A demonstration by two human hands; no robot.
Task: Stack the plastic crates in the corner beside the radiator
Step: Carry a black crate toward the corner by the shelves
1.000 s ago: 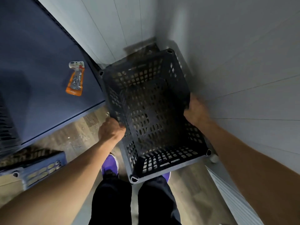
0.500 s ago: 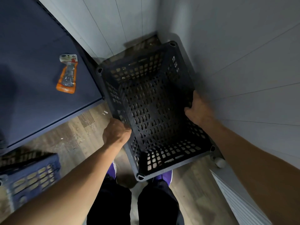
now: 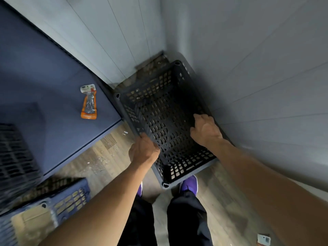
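A black perforated plastic crate (image 3: 165,125) sits tilted in the corner where the two pale panelled walls meet, low over the wooden floor. My left hand (image 3: 143,151) grips its left rim near the front. On the right rim, close to the wall, my right hand (image 3: 205,130) has its fingers curled over the edge. A blue crate (image 3: 69,199) stands on the floor at the lower left. Another dark crate (image 3: 14,157), blurred, rests on the blue surface at the left edge.
A dark blue tabletop (image 3: 44,82) borders the corner on the left, with an orange packet (image 3: 88,103) lying on it. My purple shoes (image 3: 189,183) stand just behind the black crate. A small white object (image 3: 264,239) lies on the floor at the lower right.
The black crate has gone down and further into the corner with both hands on it. My right hand's fingers have shifted on the rim.
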